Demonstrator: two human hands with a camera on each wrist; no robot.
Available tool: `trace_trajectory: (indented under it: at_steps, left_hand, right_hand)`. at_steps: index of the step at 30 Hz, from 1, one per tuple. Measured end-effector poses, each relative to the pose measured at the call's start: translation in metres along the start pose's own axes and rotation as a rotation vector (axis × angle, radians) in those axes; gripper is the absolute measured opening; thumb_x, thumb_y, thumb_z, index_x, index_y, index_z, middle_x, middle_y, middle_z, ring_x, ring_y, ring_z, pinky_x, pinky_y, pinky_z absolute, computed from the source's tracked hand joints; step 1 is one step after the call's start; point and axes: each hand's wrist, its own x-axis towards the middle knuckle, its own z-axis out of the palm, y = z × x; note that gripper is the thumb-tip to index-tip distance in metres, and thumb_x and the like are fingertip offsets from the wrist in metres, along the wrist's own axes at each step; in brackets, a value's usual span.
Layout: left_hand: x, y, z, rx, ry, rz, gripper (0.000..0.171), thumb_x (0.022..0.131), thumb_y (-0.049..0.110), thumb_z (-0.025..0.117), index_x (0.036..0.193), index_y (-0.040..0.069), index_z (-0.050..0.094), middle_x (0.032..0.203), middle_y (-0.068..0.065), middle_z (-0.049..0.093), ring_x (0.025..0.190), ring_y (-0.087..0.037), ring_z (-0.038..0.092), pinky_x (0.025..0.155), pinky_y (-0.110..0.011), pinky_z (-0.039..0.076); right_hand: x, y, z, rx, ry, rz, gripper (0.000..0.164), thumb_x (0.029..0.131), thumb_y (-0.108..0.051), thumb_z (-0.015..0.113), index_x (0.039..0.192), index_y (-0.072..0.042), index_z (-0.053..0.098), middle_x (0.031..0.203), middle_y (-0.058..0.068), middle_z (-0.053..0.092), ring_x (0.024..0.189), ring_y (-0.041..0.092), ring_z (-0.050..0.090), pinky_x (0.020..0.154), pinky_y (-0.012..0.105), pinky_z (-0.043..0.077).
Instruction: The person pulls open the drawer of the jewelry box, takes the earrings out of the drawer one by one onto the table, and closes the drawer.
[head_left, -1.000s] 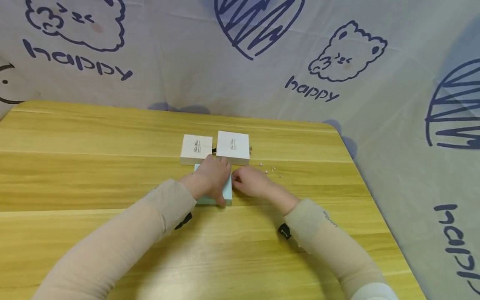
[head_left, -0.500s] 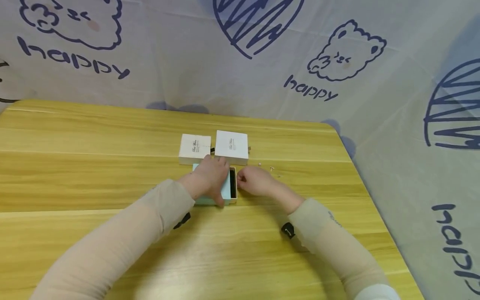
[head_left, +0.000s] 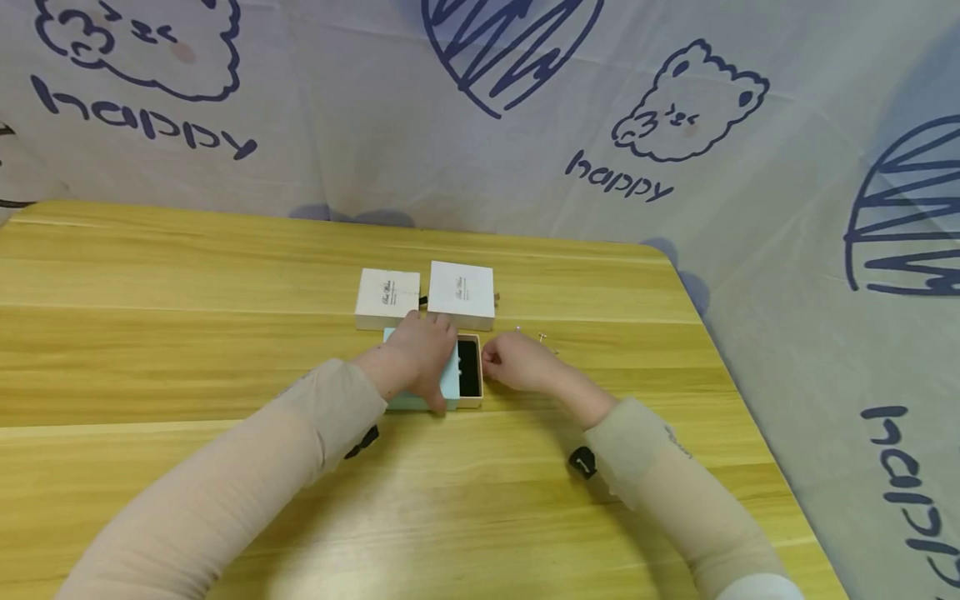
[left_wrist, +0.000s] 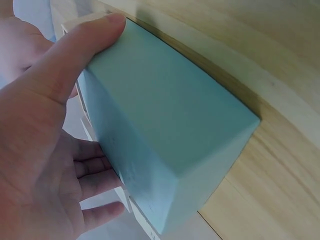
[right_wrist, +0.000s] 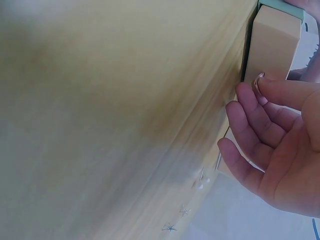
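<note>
A light blue drawer box (left_wrist: 150,100) lies on the table. My left hand (head_left: 422,354) grips its sleeve from above, thumb on the near side and fingers over the top toward the far side. Out of the sleeve's right end sticks a beige inner drawer (right_wrist: 274,42) with a black insert (head_left: 470,379); small pale dots show at the sleeve's edge. Just right of the drawer, my right hand (head_left: 521,361) pinches a small ribbon pull loop (right_wrist: 258,86) between thumb and forefinger. The other fingers are loosely bent.
Behind the blue box stand two white boxes, the left one (head_left: 386,293) and the right one (head_left: 461,290), with printed lettering. Small studs (head_left: 542,337) lie beyond my right hand; a star-shaped piece (right_wrist: 169,227) is among them. A printed cloth (head_left: 360,125) hangs behind the table.
The drawer has slid rightward out of the blue sleeve, from shut to partly out, baring the black insert. My right hand has moved right with it; the left hand has stayed on the sleeve.
</note>
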Motion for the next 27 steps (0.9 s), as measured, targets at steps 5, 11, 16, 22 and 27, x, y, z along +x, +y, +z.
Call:
trace_trajectory:
  at_steps: [5, 11, 16, 22, 27]
  left_hand:
    - [0.0005, 0.0039, 0.0017, -0.014, -0.014, -0.008, 0.122, 0.059, 0.076, 0.067, 0.142, -0.004, 0.029, 0.141, -0.016, 0.040, 0.129, -0.029, 0.040, 0.108, -0.050, 0.032]
    - [0.0048, 0.0097, 0.0053, -0.108, 0.057, 0.043, 0.112, 0.070, 0.072, 0.062, 0.146, 0.000, 0.025, 0.149, -0.014, 0.031, 0.137, -0.029, 0.031, 0.112, -0.056, 0.021]
    - [0.0061, 0.0097, 0.0062, -0.141, 0.074, 0.045, 0.105, 0.071, 0.067, 0.065, 0.145, 0.002, 0.028, 0.147, -0.012, 0.034, 0.137, -0.028, 0.032, 0.112, -0.057, 0.020]
    - [0.0051, 0.0083, 0.0073, -0.151, 0.076, 0.043, 0.105, 0.071, 0.066, 0.066, 0.145, 0.002, 0.028, 0.145, -0.012, 0.036, 0.136, -0.028, 0.033, 0.112, -0.056, 0.020]
    - [0.0043, 0.0053, 0.0096, -0.133, 0.067, 0.029, 0.109, 0.070, 0.068, 0.066, 0.146, 0.002, 0.025, 0.147, -0.012, 0.035, 0.136, -0.028, 0.033, 0.113, -0.055, 0.020]
  right_hand:
    - [-0.0008, 0.0004, 0.0003, 0.002, -0.001, -0.004, 0.022, 0.091, -0.011, 0.053, 0.071, -0.008, 0.060, 0.062, -0.003, 0.048, 0.058, 0.009, 0.043, 0.057, 0.020, 0.036]
    - [-0.0010, 0.0010, 0.0003, -0.007, 0.016, -0.010, 0.020, 0.090, -0.011, 0.055, 0.071, -0.008, 0.061, 0.063, -0.004, 0.051, 0.058, 0.009, 0.045, 0.057, 0.020, 0.037]
    - [-0.0012, 0.0004, -0.0001, -0.017, 0.016, -0.006, 0.021, 0.091, -0.012, 0.055, 0.071, -0.009, 0.060, 0.062, -0.004, 0.050, 0.058, 0.009, 0.045, 0.056, 0.019, 0.036]
    - [-0.0033, 0.0015, -0.0019, -0.020, 0.015, 0.014, 0.023, 0.090, -0.012, 0.054, 0.067, -0.010, 0.056, 0.061, -0.004, 0.047, 0.058, 0.010, 0.044, 0.055, 0.020, 0.035]
    - [-0.0047, 0.0045, -0.0023, -0.033, 0.022, 0.039, 0.023, 0.089, -0.012, 0.055, 0.066, -0.011, 0.055, 0.062, -0.004, 0.048, 0.059, 0.011, 0.046, 0.056, 0.021, 0.036]
